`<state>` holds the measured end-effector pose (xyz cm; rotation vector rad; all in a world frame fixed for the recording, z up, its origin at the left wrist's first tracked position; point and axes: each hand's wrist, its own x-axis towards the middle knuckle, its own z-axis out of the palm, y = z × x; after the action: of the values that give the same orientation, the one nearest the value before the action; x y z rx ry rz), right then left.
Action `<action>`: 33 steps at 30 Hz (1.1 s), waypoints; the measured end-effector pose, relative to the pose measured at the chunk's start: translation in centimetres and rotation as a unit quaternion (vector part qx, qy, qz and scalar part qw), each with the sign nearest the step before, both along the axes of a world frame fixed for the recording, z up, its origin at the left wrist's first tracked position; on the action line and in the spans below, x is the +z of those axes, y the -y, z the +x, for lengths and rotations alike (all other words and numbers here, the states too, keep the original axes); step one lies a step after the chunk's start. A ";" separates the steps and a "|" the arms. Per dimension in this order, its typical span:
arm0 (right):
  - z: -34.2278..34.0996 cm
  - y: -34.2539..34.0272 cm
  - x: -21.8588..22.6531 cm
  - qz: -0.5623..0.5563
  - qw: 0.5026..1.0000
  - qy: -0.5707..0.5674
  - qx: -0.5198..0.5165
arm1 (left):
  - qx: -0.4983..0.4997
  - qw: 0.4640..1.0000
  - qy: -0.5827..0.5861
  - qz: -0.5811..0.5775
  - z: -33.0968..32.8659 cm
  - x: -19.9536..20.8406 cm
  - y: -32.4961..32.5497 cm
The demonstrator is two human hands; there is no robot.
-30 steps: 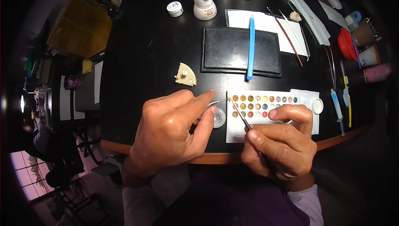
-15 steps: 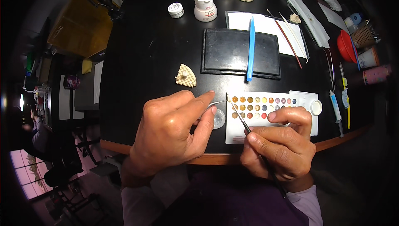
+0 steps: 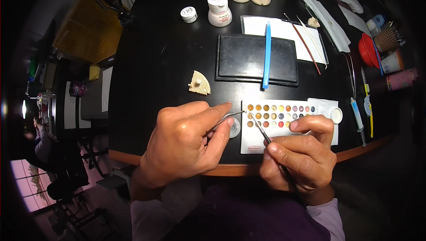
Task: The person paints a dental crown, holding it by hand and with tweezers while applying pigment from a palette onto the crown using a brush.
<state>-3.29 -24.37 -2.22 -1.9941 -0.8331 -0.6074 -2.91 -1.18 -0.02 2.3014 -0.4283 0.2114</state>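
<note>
Both tool tips sit slightly lower in the head view than half a second ago, and the things on the desk appear lower too. The left hand's thumb and index finger pinch a slim metal instrument, which points right and slightly away from the person, over the left edge of the white palette. The right hand's fingers grip a fine paintbrush like a pen; its long axis slants from lower right to upper left, bristles foremost, near the instrument's tip (too small to tell whether they touch).

The instrument's rear is hidden inside the left hand, and part of the brush handle behind the right fingers. The right hand covers some palette wells; the left thumb partly hides a clear round dish. Both sleeves are cut off by the lower edge.
</note>
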 end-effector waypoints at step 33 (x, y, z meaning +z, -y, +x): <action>-0.2 0.4 -0.3 0.010 1.000 0.008 0.022 | -0.030 0.999 -0.034 -0.020 0.0 0.2 -0.3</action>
<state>-3.49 -24.79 -2.47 -1.9503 -0.8739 -0.6050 -2.88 -0.92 0.23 2.2471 -0.4531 0.1114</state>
